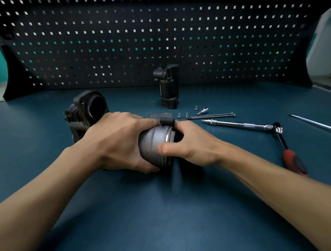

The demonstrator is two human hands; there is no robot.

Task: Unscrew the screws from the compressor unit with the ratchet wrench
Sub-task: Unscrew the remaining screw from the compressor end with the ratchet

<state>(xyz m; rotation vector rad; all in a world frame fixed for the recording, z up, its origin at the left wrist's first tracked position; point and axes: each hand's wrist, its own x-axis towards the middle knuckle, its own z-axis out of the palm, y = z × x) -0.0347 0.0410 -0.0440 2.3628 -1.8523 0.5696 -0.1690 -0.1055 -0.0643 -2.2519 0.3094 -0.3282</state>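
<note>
In the centre of the frame the compressor unit [154, 143] lies on its side on the counter [166, 212]. The left hand [119, 141] grasps its grey cylinder, fingers wrapped around, and hides where the cylinder meets the dark housing. The right hand [191, 143] clasps the cylinder's end; its thumb lies on the rim, the other fingers mostly hidden behind. To the right the ratchet wrench [277, 130] lies apart from both hands. Loose screws [179, 115] and two long bolts [210, 116] lie above it, small and hard to make out. At the right edge a thin rod [319, 124] is cut off.
</note>
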